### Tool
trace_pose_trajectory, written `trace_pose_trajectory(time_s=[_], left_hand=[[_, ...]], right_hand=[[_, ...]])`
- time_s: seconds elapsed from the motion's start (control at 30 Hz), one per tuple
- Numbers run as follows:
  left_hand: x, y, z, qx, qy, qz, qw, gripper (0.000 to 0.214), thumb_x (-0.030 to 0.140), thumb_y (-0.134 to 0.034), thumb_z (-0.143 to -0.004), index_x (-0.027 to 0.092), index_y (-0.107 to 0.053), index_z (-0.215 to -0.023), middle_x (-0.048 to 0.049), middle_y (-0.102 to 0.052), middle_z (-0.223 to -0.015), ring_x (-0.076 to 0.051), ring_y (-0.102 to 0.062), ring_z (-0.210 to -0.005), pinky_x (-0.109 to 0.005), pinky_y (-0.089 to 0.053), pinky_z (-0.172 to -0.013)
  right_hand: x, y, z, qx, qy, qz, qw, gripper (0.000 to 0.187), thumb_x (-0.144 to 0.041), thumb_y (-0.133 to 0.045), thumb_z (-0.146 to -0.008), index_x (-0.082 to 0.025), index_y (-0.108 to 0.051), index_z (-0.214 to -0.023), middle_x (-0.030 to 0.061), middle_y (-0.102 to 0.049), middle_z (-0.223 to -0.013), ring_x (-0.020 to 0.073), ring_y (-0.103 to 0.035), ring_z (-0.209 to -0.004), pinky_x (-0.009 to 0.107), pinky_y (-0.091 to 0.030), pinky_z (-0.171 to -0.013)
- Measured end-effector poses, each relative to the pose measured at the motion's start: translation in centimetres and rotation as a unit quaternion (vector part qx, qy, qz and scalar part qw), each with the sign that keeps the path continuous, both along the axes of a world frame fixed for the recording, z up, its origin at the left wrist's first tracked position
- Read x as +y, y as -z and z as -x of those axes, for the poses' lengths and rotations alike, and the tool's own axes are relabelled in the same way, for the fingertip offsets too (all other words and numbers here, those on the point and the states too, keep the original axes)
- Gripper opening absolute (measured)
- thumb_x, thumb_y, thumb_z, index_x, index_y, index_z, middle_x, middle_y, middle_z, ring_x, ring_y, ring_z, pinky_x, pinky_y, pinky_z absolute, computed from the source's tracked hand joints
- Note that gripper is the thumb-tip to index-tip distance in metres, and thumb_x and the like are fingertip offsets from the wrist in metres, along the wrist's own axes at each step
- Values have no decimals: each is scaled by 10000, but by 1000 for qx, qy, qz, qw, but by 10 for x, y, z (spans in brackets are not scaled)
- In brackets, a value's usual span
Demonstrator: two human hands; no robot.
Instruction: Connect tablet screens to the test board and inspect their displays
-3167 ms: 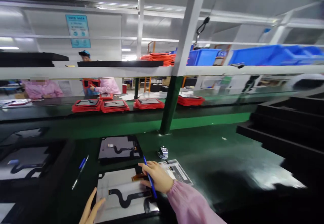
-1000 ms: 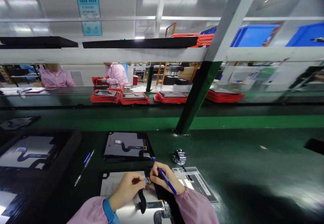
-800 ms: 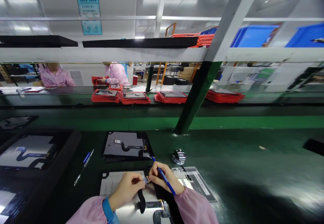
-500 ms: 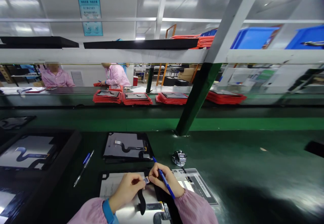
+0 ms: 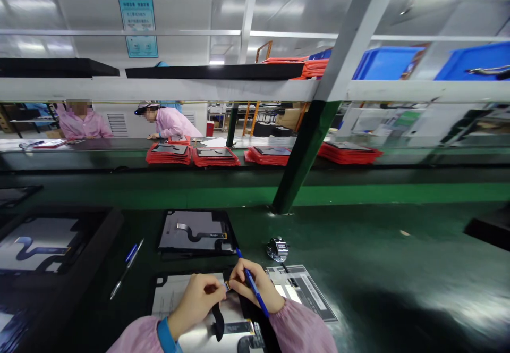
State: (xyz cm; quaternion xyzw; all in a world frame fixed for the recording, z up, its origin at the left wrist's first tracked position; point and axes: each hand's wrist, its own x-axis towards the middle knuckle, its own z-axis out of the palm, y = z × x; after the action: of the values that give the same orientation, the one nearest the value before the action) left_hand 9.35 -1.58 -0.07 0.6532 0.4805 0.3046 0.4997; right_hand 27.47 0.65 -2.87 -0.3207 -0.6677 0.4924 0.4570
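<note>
A display panel [image 5: 169, 292] with a grey back and black border lies before me, under both hands. My left hand [image 5: 198, 301] is closed, pinching the end of a black flex cable [image 5: 218, 325] that curves up from the panel. My right hand [image 5: 261, 287] is closed around a blue pen [image 5: 258, 295], which slants across it. Its thumb and fingertips meet the small connector at the cable's raised end, beside my left fingertips. Whether the right fingers grip the connector or only touch it, I cannot tell.
Behind lies another panel [image 5: 213, 220]; a silver tally counter [image 5: 278, 249] and a printed sheet [image 5: 314, 294] are at right. A pen [image 5: 128, 268] lies left, near a black tray [image 5: 101, 236]. A post [image 5: 305, 156] and red stacks [image 5: 169, 153] stand beyond. Two people in pink work opposite.
The view has shifted slightly, moving the bench things a little left. Both hands keep nearly the same pose at the connector. One person across the bench has bent lower.
</note>
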Motion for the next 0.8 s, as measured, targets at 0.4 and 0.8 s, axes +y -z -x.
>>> trace_pose_trajectory(time_s=[0.4, 0.8], left_hand=[[1, 6, 1, 6, 12, 5, 1000, 255, 294, -531, -723, 134, -666, -576, -1, -578, -509, -131, -499, -526, -234, -352, -531], [1, 3, -1, 12, 27, -25, 999, 266, 296, -522, -779, 133, -653, -613, -12, -607, -567, -139, -527, -564, -238, -369, -561]], right_hand=[[-3, -4, 1, -14, -8, 20, 1000, 435, -427, -689, -747, -219, -327, -628, 6, -594, -641, 90, -443, -513, 214, -340, -500], [-4, -3, 8, -45, 11, -41, 998, 440, -394, -670, -789, -228, -294, -630, 5, -605, -651, 109, -490, -554, 233, -391, -539]])
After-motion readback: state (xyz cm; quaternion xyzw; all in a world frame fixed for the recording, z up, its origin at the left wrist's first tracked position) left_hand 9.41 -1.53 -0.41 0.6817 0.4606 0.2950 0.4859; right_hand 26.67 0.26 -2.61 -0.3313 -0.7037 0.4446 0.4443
